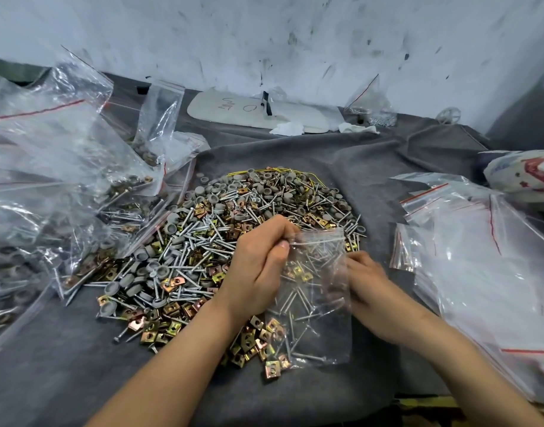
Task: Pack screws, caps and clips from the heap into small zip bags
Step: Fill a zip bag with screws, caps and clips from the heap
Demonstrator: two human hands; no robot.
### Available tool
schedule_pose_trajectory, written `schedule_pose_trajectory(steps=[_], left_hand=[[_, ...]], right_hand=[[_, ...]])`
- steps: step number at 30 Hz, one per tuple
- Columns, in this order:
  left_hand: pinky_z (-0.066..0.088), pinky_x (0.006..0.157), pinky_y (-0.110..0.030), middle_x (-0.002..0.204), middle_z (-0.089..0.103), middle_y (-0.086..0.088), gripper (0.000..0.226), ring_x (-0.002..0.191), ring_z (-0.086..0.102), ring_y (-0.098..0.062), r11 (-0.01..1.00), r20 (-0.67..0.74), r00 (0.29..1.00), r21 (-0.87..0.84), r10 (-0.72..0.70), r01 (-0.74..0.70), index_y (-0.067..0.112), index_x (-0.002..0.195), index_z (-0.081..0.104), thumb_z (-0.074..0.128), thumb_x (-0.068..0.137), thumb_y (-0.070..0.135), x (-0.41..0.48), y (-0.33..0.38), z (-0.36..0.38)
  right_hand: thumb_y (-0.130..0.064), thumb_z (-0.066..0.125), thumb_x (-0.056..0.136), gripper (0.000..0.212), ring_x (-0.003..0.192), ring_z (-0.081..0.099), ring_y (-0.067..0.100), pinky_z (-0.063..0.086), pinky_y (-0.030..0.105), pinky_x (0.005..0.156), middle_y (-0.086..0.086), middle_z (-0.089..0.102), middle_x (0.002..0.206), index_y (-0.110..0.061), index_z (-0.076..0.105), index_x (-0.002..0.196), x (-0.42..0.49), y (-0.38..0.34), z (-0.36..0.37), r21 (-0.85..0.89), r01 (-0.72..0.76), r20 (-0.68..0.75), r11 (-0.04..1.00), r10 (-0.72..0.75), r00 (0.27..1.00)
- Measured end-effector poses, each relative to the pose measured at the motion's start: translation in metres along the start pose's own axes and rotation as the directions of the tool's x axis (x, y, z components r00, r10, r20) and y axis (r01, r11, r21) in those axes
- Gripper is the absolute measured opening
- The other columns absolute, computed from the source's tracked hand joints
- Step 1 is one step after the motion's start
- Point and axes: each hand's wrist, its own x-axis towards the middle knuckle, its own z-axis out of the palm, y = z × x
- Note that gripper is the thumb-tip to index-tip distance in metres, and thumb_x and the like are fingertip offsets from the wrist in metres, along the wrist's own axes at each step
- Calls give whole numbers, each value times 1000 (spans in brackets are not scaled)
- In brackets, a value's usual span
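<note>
while over one heap (203, 229), two hands (258, 266) (366, 278) on one bag (317, 322)

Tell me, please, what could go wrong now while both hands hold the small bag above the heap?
1. The left hand and right hand hold the small zip bag near its top; if the strip is not pressed fully shut, screws may slide back onto the heap.
2. The pointed screws inside could pierce the thin plastic.
3. The bag is clear and lies over the heap, so loose parts beneath may be miscounted as its contents.
</note>
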Motion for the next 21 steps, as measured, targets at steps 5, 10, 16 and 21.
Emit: schedule_pose_trajectory(steps=[5,10,16,21], left_hand=[[39,57,-28,71,54,-18,24,62,47,-22,1000,15,1000,25,8,-8,1,72,47,34,87,16,0,-1,0],[39,56,-32,70,54,-15,21,62,48,-22,994,57,996,72,75,-79,7,74,48,34,88,14,0,0,1],[34,56,-25,69,47,-4,22,62,40,-10,988,59,992,103,111,-117,3,75,48,35,90,13,0,-1,0],[37,56,-39,70,51,-13,26,62,46,-23,992,53,994,87,92,-96,0,75,48,34,90,15,0,0,0]], right_hand=[[-2,65,86,13,74,56,-1,42,12,69,-11,63,77,-15,63,87,7,-18,-37,368,139,-530,919,84,844],[-10,71,84,9,73,60,12,49,24,70,-6,66,75,-18,66,85,21,-43,-59,388,253,-543,886,-1,840],[-21,75,79,9,71,61,18,50,31,70,7,66,73,-18,68,82,25,-44,-55,409,193,-338,892,-48,940],[-19,71,83,6,56,48,3,37,15,58,12,59,65,-18,68,88,27,-38,-54,492,228,-404,840,-12,915]])
